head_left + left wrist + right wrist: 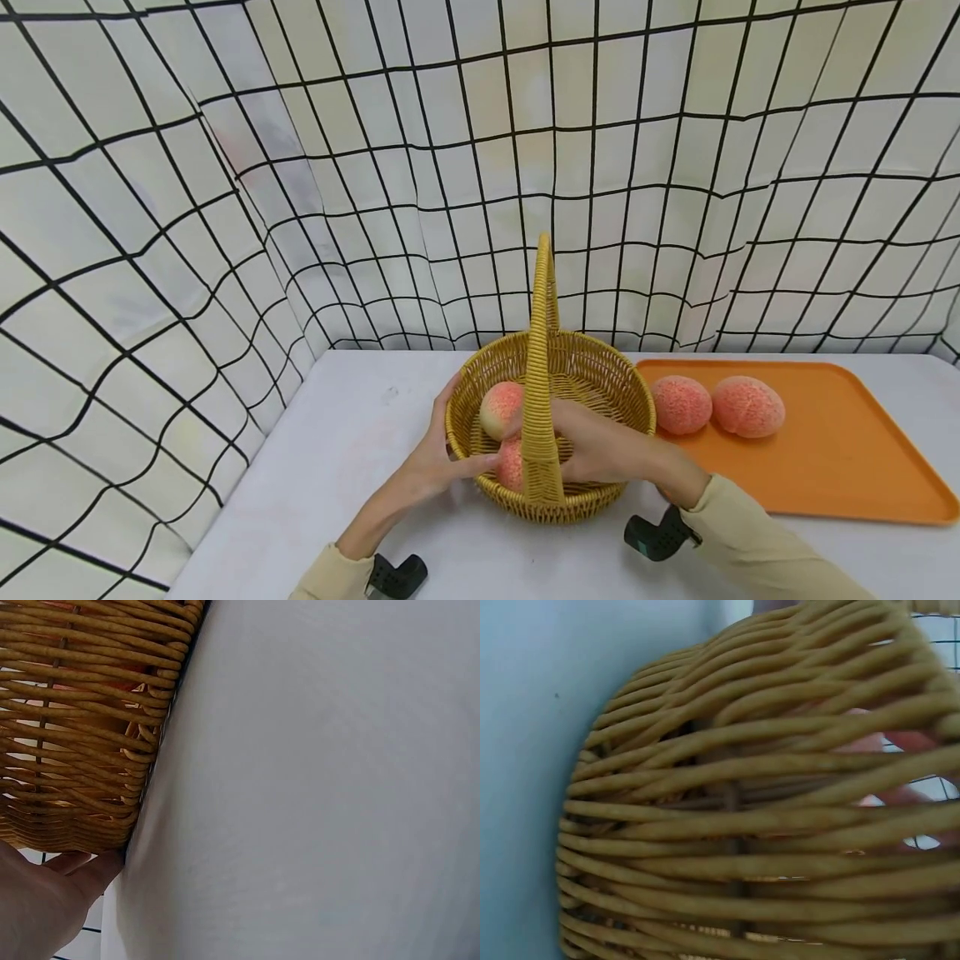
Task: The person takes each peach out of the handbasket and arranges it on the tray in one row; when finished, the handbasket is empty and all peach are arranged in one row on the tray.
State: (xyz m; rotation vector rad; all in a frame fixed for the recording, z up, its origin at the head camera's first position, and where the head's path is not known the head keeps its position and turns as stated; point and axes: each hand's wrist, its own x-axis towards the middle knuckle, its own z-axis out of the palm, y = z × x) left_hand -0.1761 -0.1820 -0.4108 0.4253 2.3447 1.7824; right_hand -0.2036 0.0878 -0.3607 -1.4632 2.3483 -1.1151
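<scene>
On the white table [352, 433], a wicker basket [600, 375] stands with its tall handle [542, 367] upright, and the person's left hand [438, 462] rests against its outer wall with the fingers laid fairly straight, while the right hand [600, 446] reaches inside, seemingly onto the lower peach [510, 467], though the handle hides its fingers and I cannot tell how tightly they close. A second peach [501, 408] lies just above it in the basket, and two more peaches [716, 406] sit on the orange tray [847, 458] just beside the basket. My worry is that the right wrist could catch the handle on its way out and tip or drag the light basket, or that the round fruit could roll free of a loose grip.
</scene>
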